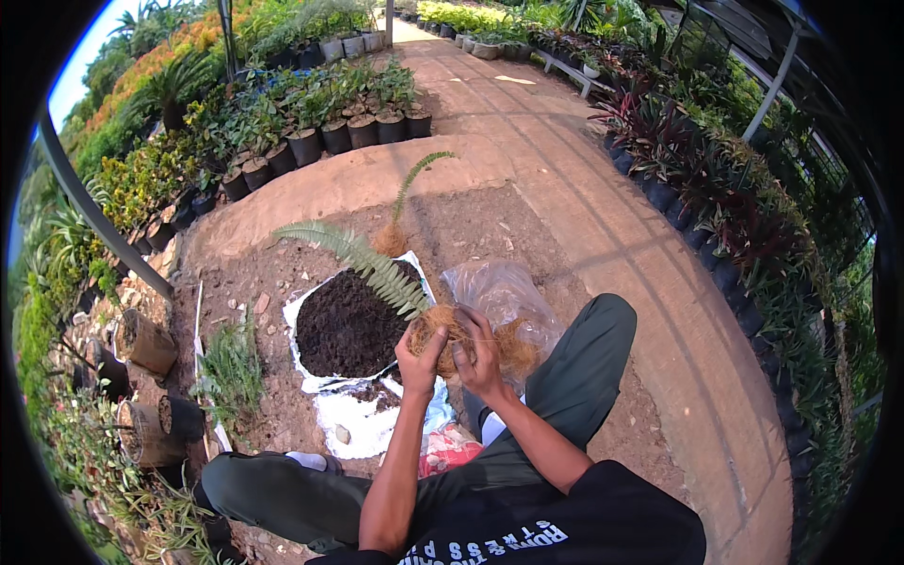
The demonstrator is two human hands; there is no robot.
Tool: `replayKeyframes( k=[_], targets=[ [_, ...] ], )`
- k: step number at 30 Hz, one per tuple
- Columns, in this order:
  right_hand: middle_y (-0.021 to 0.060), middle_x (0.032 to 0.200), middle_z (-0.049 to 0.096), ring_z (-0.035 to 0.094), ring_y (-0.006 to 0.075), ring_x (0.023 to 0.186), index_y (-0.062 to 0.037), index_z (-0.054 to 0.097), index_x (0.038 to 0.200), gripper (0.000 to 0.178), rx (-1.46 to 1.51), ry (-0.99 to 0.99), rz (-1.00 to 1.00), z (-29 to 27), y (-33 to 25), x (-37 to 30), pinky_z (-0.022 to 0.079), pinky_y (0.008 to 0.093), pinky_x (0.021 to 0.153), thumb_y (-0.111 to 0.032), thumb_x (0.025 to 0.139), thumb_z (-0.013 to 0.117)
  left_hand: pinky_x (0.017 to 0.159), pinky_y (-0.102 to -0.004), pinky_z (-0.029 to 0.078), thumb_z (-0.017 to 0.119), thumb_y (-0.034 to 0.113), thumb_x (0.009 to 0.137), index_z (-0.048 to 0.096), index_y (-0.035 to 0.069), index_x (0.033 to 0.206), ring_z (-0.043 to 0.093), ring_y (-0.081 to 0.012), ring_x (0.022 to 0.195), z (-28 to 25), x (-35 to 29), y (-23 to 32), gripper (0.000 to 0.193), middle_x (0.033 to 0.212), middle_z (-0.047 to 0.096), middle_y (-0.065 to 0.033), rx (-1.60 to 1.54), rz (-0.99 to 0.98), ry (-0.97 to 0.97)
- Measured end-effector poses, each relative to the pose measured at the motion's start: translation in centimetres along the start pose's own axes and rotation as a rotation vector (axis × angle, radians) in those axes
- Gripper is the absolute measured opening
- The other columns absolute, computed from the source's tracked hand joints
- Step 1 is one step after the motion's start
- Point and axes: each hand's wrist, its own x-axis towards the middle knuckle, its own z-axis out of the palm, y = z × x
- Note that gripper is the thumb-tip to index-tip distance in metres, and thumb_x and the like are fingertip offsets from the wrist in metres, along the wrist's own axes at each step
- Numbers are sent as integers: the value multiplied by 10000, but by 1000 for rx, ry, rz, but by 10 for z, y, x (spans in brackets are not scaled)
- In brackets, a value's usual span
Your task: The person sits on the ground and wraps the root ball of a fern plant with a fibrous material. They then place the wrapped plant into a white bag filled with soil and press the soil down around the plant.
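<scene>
Both my hands are closed around a ball of brown coconut fibre [435, 331], held over the right edge of a sack of soil. My left hand [420, 363] grips its left side, and my right hand [482, 358] presses on its right side. A green fern frond [367, 262] rises from the ball toward the upper left. The open white sack [299, 363] is filled with dark soil [348, 325]. Beside my right hand lies a clear plastic bag [494, 287] with loose coconut fibre [516, 348] showing at its near side.
Behind the sack stands another fibre ball [389, 239] with a curved frond. My bent knees flank the work area; a red and white bag [446, 450] lies between them. Potted plants [306, 146] line the far left, dark-leaved plants [664, 132] the right. Tipped pots [146, 344] lie at left.
</scene>
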Motion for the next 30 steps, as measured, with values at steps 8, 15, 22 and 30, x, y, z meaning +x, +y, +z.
replayKeyframes(
  k=[8, 15, 22, 30],
  targets=[
    [252, 1308, 530, 548, 411, 1201, 65, 541, 1268, 655, 26, 58, -87, 7, -6, -2, 428, 465, 1025, -471, 905, 639, 876, -291, 501, 721, 159, 894, 594, -30, 1220, 629, -153, 991, 4, -6, -2, 397, 1146, 657, -107, -9, -22, -38],
    [236, 1270, 569, 564, 420, 1172, 54, 568, 1228, 539, -67, 145, -178, 16, 8, -13, 452, 496, 987, -379, 919, 649, 939, -292, 475, 707, 151, 902, 539, -11, 1355, 604, -144, 1060, 7, -5, 12, 510, 1217, 638, -90, -20, -14, -203],
    [212, 1259, 594, 548, 419, 1182, 44, 569, 1235, 439, 34, 163, -173, 19, 9, -12, 412, 496, 1032, -318, 989, 525, 833, -282, 509, 740, 171, 898, 583, -15, 1223, 621, -133, 947, 2, -3, -9, 406, 1084, 660, -77, -1, -79, -86],
    [232, 1288, 566, 531, 380, 1228, 44, 556, 1266, 389, 15, 213, -2, 20, 2, -23, 407, 437, 1044, -237, 1004, 499, 772, -297, 488, 673, 169, 951, 603, 5, 1126, 590, -137, 878, 16, 0, -24, 251, 1014, 644, -77, 24, -29, 79]
  ],
)
